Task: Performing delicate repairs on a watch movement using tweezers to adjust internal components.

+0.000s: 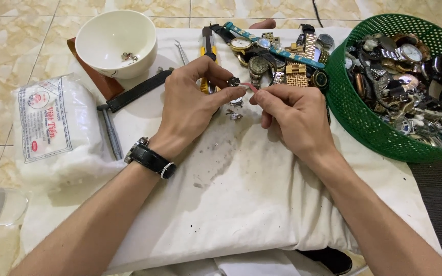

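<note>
I'm looking down on a stained white cloth [241,194] spread over a beige marble-patterned tile floor [6,46]. A green mesh basket [351,115] heaped with watches sits far right, loose watches [277,56] lie far centre, a white bowl [116,43] far left, and a bag of cotton [57,128] at the left. My left hand [193,99], fingers pinched narrow, holds a small watch case [233,82] at the cloth's far middle. My right hand [295,115] pinches a thin pink strap [249,87] touching that case.
</note>
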